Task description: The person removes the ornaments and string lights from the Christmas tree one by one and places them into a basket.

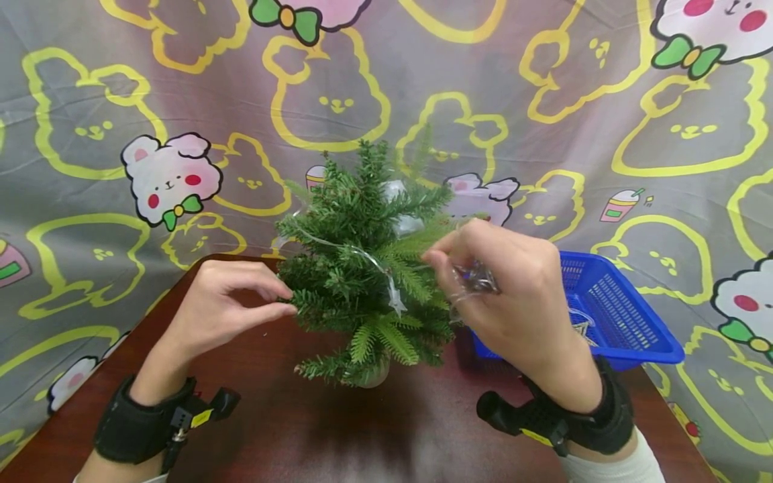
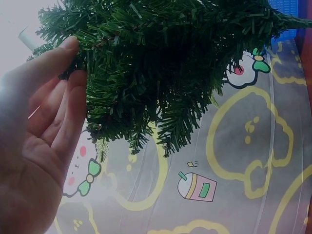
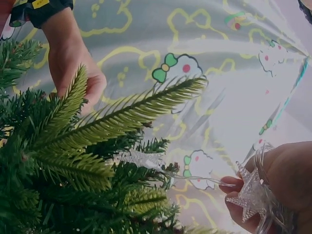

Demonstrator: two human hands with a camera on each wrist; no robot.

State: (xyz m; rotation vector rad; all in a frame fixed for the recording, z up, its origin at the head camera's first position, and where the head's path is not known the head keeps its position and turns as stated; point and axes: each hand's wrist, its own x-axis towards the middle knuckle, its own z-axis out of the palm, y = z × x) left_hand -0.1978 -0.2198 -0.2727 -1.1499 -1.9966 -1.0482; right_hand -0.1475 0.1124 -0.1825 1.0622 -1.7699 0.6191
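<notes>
Head view: the tree (image 1: 344, 268) is stood between the table's (image 1: 272, 422) left and right edges, a branch tip (image 1: 304, 302) pinched by the left hand (image 1: 232, 302); it could be tipped by a hard pull. Left wrist view: needles (image 2: 122, 87) might be bent by tugging. Right wrist view: string lights (image 3: 248, 195), bunched in the right hand's (image 3: 290, 178) grip, could be tangled or snagged on branches.

Tree (image 1: 344, 282) left of basket (image 1: 634, 318) (gap unclear)
</notes>
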